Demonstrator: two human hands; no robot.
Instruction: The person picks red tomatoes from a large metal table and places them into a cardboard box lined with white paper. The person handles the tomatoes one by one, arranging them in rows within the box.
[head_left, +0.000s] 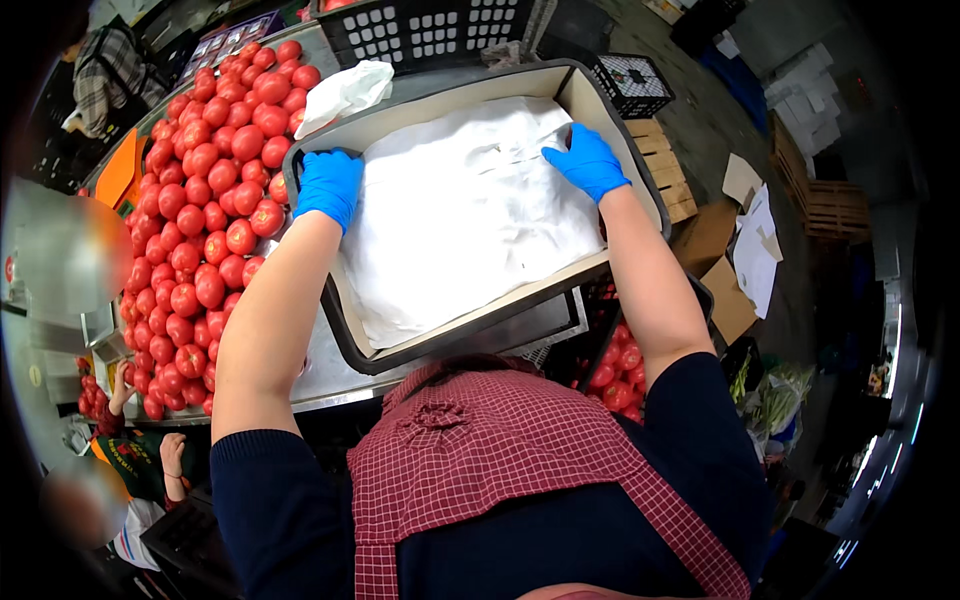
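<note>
Both my hands wear blue gloves. My left hand (328, 187) grips the left end of a black plastic crate (349, 349), its fingers over the rim near the back corner. The crate has a cardboard-like cream lining and a white sheet (465, 217) spread over its inside, wrinkled towards the right. My right hand (589, 161) is at the right end, fingers bent at the sheet's edge by the crate wall; whether it grips the wall, I cannot tell. A large heap of red tomatoes (221, 176) lies left of the crate on a metal table.
A black perforated crate (435, 34) stands behind. A white crumpled sheet (349, 94) lies by the tomatoes. More tomatoes (619, 367) sit in a crate low at my right. Wooden pallets (664, 172) and cardboard (709, 236) are on the right. Other people stand at left.
</note>
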